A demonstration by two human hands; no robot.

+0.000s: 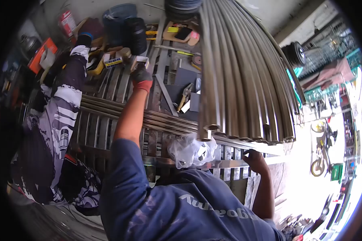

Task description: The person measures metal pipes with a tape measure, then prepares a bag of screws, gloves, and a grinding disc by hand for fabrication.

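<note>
My left hand [140, 76], in a dark glove with a red cuff, is at a small open box [141, 60] on the slatted metal bench; its fingertips are hard to make out. My bare right hand [255, 160] is curled, thumb near the index finger, over a long flat metal bar [229, 163] at the near side of the bench; anything in it is too small to tell. Between my arms lies a clear plastic bag [193, 150]. Thin metal tubes [161, 120] run across the bench beyond it. Pliers [185, 94] lie farther forward.
A large bundle of metal tubes [245, 72] juts toward me at right centre. At left, a co-worker's patterned sleeve [64, 116] and gloved hand [84, 34] reach over yellow bins [96, 64]. A blue bucket [118, 24] stands behind; a motorbike [319, 148] is far right.
</note>
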